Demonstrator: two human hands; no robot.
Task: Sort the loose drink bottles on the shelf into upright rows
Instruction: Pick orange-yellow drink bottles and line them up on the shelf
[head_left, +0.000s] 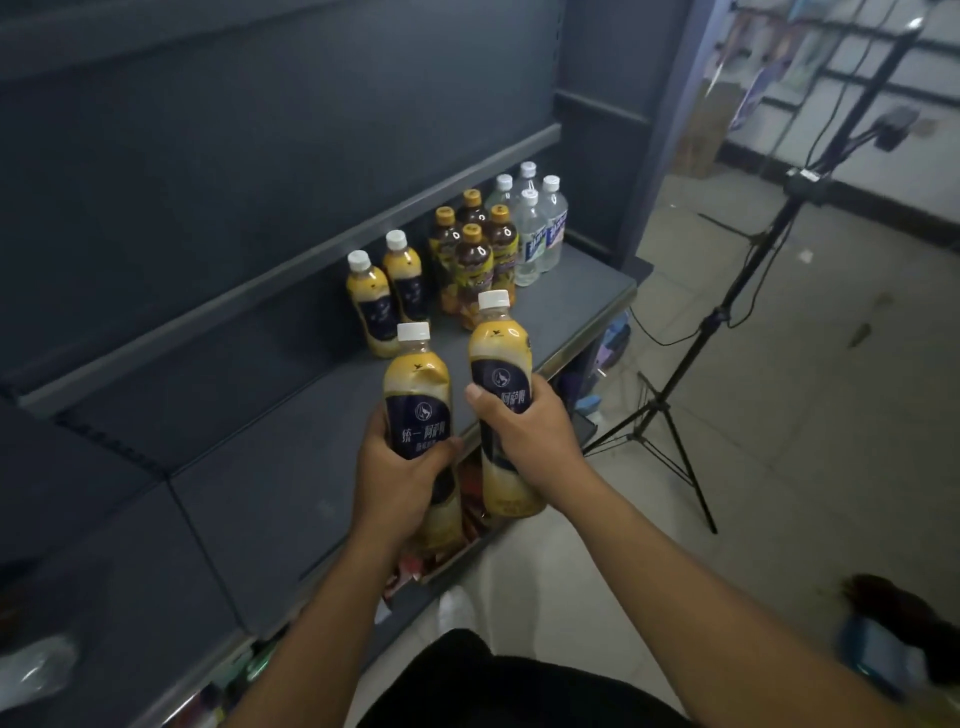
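Note:
My left hand (400, 478) grips a yellow milk-tea bottle (417, 384) with a white cap and dark label, held upright over the shelf's front edge. My right hand (530, 431) grips a second bottle of the same kind (500, 358) beside it. On the grey shelf (291, 467) two more yellow milk-tea bottles (387, 291) stand upright one behind the other. To their right stand several dark tea bottles with yellow caps (475, 254), and beyond them several clear water bottles (537, 228) at the shelf's right end.
The shelf's back panel (208, 182) rises behind the bottles. A lower shelf holds coloured packets (415, 566). A black tripod (670, 410) with cables stands on the tiled floor to the right. A clear bottle (36, 675) lies at the bottom left.

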